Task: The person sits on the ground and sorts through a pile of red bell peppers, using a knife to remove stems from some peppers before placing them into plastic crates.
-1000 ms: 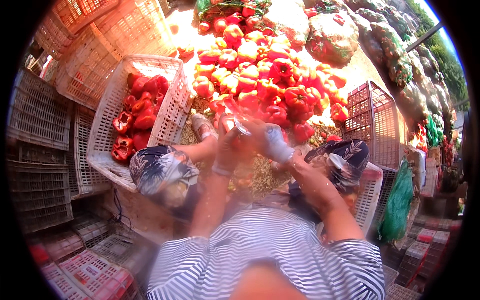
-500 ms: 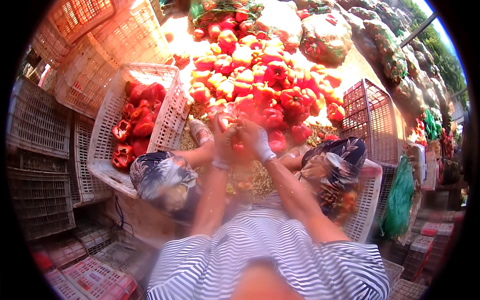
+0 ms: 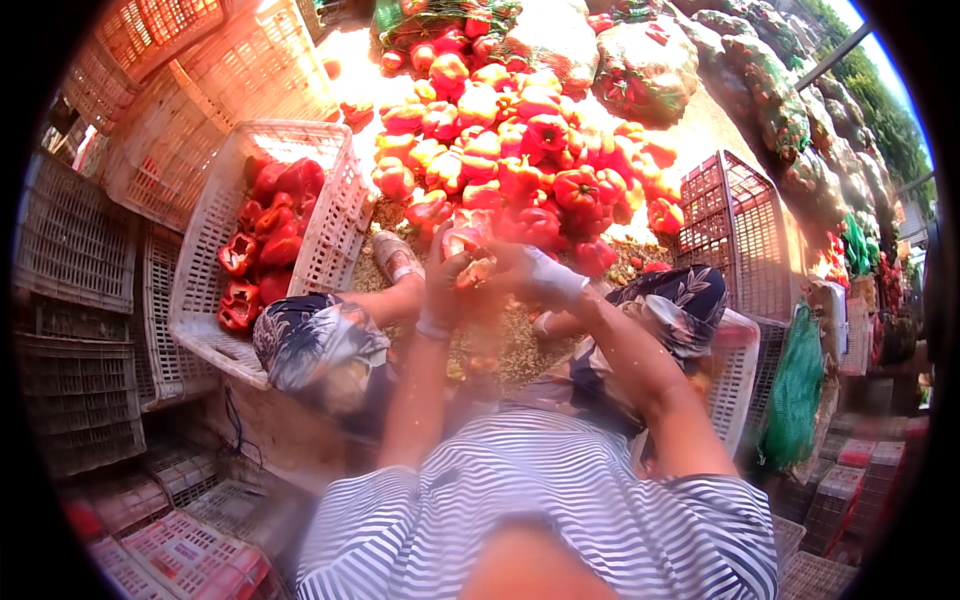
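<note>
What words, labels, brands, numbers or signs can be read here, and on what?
None can be read clearly.
Pinkish plastic crate, lower left: a small marking, too blurred to read.
Red bell peppers: no lettering visible.
Striped shirt: no lettering visible.
Green mesh bag, right: no lettering visible.

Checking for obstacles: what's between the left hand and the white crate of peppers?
The head view shows a shoe and lower leg between the left hand and the crate.
</note>
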The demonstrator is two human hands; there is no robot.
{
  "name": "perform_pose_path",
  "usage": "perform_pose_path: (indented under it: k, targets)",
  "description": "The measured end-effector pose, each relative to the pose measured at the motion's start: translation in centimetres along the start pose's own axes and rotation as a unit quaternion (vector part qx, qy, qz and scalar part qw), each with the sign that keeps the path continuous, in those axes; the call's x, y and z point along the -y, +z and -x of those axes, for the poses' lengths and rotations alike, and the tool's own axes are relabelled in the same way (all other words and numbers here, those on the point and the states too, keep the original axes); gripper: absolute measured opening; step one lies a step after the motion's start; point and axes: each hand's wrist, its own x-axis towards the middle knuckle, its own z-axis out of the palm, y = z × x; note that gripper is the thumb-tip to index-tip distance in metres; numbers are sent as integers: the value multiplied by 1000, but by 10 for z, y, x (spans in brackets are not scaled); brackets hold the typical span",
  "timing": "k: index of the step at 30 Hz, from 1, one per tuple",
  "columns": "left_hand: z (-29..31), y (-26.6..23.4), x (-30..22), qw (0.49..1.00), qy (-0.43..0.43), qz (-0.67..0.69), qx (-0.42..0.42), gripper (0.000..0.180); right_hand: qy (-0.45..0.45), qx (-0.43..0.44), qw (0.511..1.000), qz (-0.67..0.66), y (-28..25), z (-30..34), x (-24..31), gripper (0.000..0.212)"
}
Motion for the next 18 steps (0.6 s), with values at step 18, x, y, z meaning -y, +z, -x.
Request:
perform_pose_path:
  k: [18]
  targets:
    - [-13, -20, 41, 954, 92, -229, -170, 52, 70, -271, 944, 176, 53, -17, -28, 37]
